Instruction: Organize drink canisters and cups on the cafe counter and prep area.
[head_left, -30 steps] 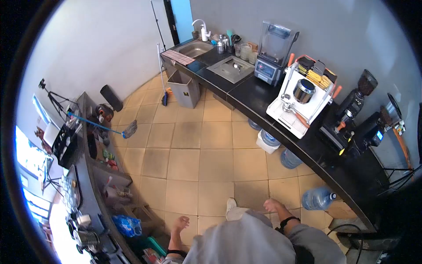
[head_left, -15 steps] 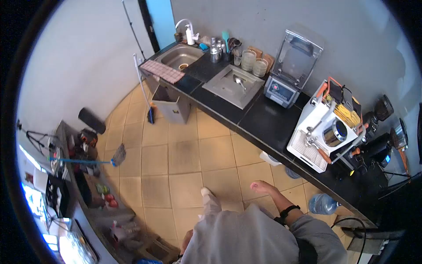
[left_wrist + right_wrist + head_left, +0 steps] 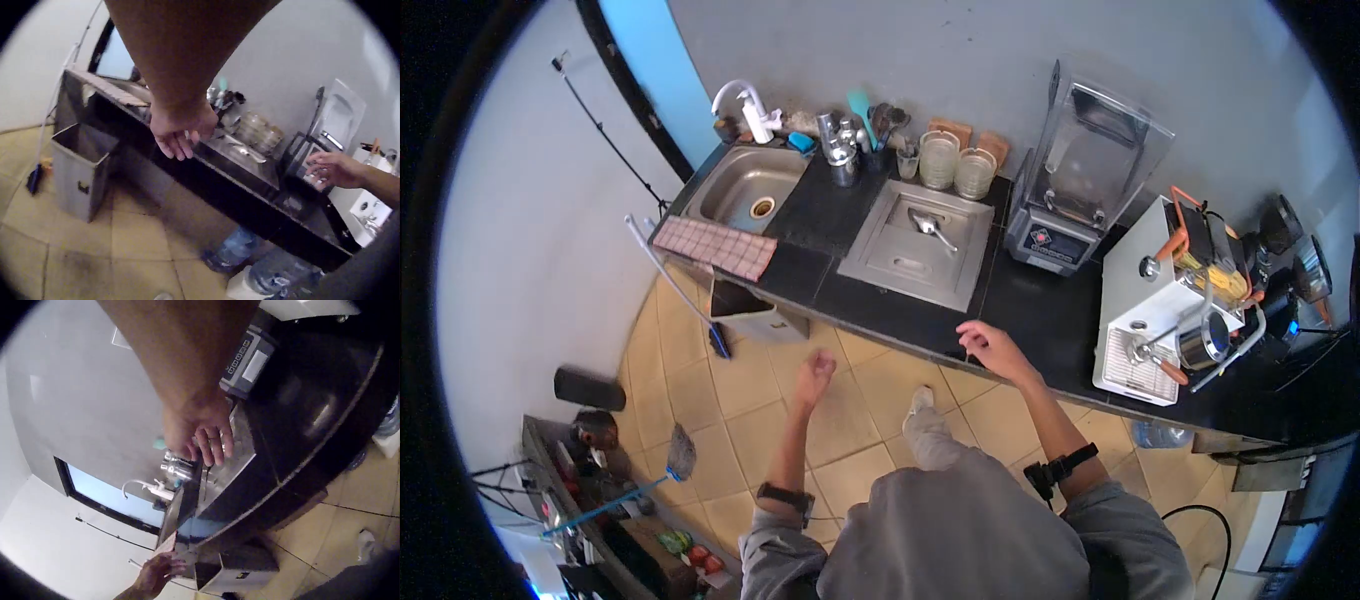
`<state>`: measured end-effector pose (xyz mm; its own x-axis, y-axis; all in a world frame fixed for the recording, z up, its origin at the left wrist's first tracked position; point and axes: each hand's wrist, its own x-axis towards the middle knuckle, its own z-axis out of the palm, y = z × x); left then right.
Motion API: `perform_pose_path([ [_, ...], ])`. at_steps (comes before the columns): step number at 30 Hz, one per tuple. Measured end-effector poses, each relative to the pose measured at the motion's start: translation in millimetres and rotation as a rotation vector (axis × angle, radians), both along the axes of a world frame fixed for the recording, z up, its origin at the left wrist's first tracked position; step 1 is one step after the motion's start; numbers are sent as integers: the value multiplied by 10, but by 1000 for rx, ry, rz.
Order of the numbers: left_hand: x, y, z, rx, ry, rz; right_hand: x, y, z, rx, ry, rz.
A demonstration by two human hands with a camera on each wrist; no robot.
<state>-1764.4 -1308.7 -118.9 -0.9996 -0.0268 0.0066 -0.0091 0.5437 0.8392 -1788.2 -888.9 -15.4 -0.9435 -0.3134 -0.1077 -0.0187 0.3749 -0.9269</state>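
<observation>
My left hand (image 3: 816, 378) hangs in the air in front of the counter, its fingers loosely bent around nothing. Over the counter's front edge is my right hand (image 3: 992, 350), fingers relaxed and slightly curled, holding nothing. Beyond it lies a steel tray (image 3: 886, 264) set in the black counter (image 3: 1040, 316), with a metal spoon-like tool (image 3: 932, 229) on it. In the left wrist view the left hand (image 3: 182, 128) and the right hand (image 3: 335, 169) are apart, both without an object. The right wrist view shows the right hand's fingers (image 3: 215, 442) hanging relaxed.
A sink (image 3: 749, 186) with a checked cloth (image 3: 716, 248) beside it stands at the left. Behind the tray are glass jars (image 3: 939, 160) and shakers (image 3: 841, 154). To the right stand a blender (image 3: 1068, 205) and an espresso machine (image 3: 1125, 300). A grey bin (image 3: 765, 324) is below.
The head view has turned and come closer to the counter with the sink and tray. Both hands have risen and moved forward, and the left hand is in full view again.
</observation>
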Motion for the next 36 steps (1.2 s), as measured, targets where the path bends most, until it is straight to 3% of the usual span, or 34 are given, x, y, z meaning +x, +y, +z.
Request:
perform_pose_path([
  [2,-629,333,521,146,66,-82,-435,-92,91,47,141,-119],
  [4,-1202,615,853,65,4,-129,-856,-140,108,15,197,-161],
  [5,-1395,716,910,55,-11,-139,-1039,-176,138,23,233,-210],
  [7,-1957,942,1028,-89,234,-227,-1570,-152,210,32,286,-276],
  [10,-2622,1204,1162,-161,399,-312,-2030,-131,191,238,323,-372],
  [13,-3170,1440,1354,-226,388,-353,-2538,-93,153,424,474,-525],
  [16,-3791,1681,1343,-281,462,-363,-2867,-80,211,631,465,-630],
  [17,-3949,1756,1318,-272,441,-384,-2940,-69,262,803,426,-599],
  [19,-4321,1933,1330,-457,403,-337,-3102,-80,220,882,387,-597],
  [21,-4616,2068,1311,-452,401,-352,-3344,-40,184,966,368,-589],
  [25,-5021,2289,1217,-411,400,-374,-3744,-41,56,916,317,-695],
  [30,-5180,2428,1181,-349,307,-450,-3968,-80,-14,904,351,-779],
  [36,-5276,2527,1181,-300,365,-474,-4141,-10,-86,823,343,-807],
])
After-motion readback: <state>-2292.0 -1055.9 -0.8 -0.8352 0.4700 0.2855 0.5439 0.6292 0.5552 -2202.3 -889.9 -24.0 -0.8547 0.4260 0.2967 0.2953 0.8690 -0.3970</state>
